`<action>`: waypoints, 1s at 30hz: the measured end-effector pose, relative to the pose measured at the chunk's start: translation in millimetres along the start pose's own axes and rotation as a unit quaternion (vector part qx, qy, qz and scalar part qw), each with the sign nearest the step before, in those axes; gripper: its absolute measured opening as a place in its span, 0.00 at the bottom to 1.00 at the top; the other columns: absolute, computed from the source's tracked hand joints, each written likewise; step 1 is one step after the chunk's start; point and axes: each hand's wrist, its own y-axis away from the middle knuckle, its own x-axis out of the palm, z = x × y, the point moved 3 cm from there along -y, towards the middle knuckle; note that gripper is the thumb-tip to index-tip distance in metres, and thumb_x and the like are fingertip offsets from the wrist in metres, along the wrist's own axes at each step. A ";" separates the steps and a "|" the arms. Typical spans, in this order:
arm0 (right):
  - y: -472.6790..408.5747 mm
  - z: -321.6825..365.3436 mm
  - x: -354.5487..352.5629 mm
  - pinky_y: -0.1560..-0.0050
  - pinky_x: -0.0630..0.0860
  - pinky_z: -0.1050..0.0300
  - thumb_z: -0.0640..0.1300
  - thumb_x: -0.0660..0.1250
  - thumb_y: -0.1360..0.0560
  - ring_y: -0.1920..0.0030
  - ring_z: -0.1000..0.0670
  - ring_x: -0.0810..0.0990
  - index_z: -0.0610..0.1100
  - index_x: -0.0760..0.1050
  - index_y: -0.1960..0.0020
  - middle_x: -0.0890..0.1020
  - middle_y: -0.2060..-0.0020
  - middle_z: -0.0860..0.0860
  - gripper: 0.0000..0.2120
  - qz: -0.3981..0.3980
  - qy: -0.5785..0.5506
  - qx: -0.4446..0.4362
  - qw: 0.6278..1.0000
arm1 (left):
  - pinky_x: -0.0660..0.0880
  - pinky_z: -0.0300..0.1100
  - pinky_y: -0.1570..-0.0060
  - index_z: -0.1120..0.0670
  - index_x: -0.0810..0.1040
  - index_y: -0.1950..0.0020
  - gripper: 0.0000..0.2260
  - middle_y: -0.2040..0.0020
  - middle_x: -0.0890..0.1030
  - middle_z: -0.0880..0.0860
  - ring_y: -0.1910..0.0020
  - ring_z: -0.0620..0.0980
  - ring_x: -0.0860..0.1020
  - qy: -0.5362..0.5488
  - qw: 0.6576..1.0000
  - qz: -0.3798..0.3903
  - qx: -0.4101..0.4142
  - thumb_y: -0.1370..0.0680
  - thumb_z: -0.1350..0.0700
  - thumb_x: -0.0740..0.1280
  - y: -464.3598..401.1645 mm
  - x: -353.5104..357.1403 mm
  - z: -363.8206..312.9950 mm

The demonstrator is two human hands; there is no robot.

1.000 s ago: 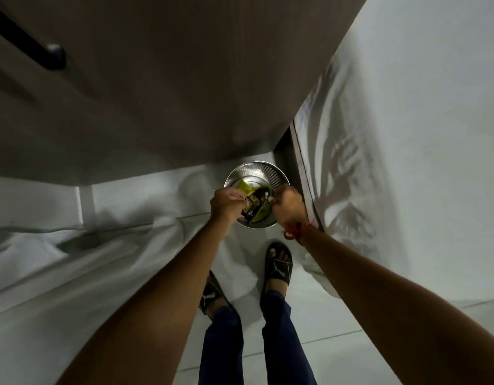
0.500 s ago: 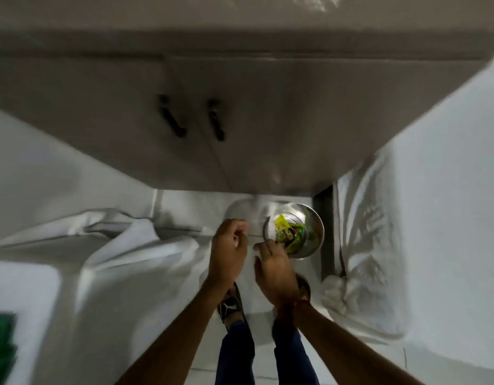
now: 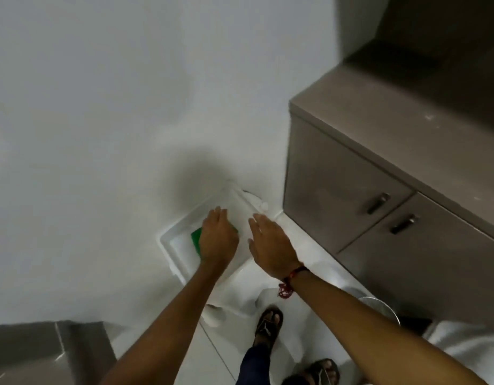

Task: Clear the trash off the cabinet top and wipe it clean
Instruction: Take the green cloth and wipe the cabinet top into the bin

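While over a white tray [image 3: 170, 240], left hand [image 3: 216, 237] covering green cloth [image 3: 196, 237] (grip unclear), right hand [image 3: 270, 243] fingers spread, empty.

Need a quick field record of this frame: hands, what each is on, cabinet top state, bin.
left hand: palm down over green cloth, grasp not visible
green cloth: inside white tray
right hand: open, empty, beside the tray
cabinet top: no trash seen, pale specks remain
metal bin: on floor by cabinet, mostly hidden by right arm
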 end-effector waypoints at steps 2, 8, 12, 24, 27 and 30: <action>-7.5 23.9 6.6 0.26 0.68 0.43 0.47 0.59 0.18 0.25 0.38 0.69 0.35 0.64 0.23 0.69 0.25 0.37 0.27 0.069 0.018 -0.036 0.997 | 0.68 0.55 0.26 0.58 0.68 0.25 0.23 0.25 0.71 0.60 0.25 0.58 0.69 -0.032 0.997 0.068 -0.035 0.19 0.55 0.63 9.3 2.8 37.9; -15.8 43.7 15.6 0.23 0.61 0.48 0.48 0.57 0.18 0.23 0.40 0.64 0.37 0.60 0.21 0.64 0.23 0.40 0.28 0.174 0.025 -0.043 0.984 | 0.53 0.60 0.21 0.57 0.45 0.18 0.39 0.17 0.50 0.58 0.18 0.58 0.49 -0.140 0.977 0.162 0.004 0.19 0.40 0.60 25.8 30.3 77.4; -11.2 26.2 14.2 0.21 0.59 0.49 0.48 0.55 0.18 0.22 0.41 0.62 0.38 0.56 0.20 0.62 0.22 0.40 0.29 0.177 0.040 -0.053 0.982 | 0.52 0.59 0.20 0.60 0.47 0.19 0.29 0.18 0.54 0.60 0.18 0.60 0.52 -0.165 0.977 0.136 0.000 0.15 0.53 0.56 15.3 32.2 71.8; 6.6 -50.6 -58.4 0.19 0.52 0.47 0.46 0.54 0.17 0.19 0.41 0.56 0.36 0.53 0.19 0.58 0.20 0.39 0.29 0.096 0.082 0.060 0.990 | 0.63 0.60 0.24 0.65 0.65 0.24 0.23 0.24 0.69 0.66 0.23 0.63 0.66 -0.134 0.970 -0.001 0.200 0.19 0.63 0.63 -40.2 -13.9 -50.0; 30.8 -89.5 -79.6 0.19 0.52 0.46 0.47 0.55 0.17 0.19 0.40 0.56 0.36 0.53 0.19 0.58 0.20 0.39 0.30 0.079 0.079 0.138 0.984 | 0.63 0.60 0.24 0.63 0.63 0.23 0.27 0.23 0.67 0.63 0.22 0.61 0.63 -0.105 0.955 0.013 0.279 0.21 0.62 0.65 -38.2 -6.6 -134.7; 69.8 -131.1 -87.3 0.19 0.54 0.46 0.48 0.56 0.18 0.20 0.40 0.58 0.37 0.53 0.19 0.60 0.20 0.39 0.32 0.070 0.065 0.209 0.973 | 0.65 0.63 0.26 0.62 0.56 0.21 0.31 0.19 0.59 0.61 0.19 0.59 0.56 -0.091 0.942 0.077 0.315 0.21 0.64 0.64 -15.6 25.5 -200.9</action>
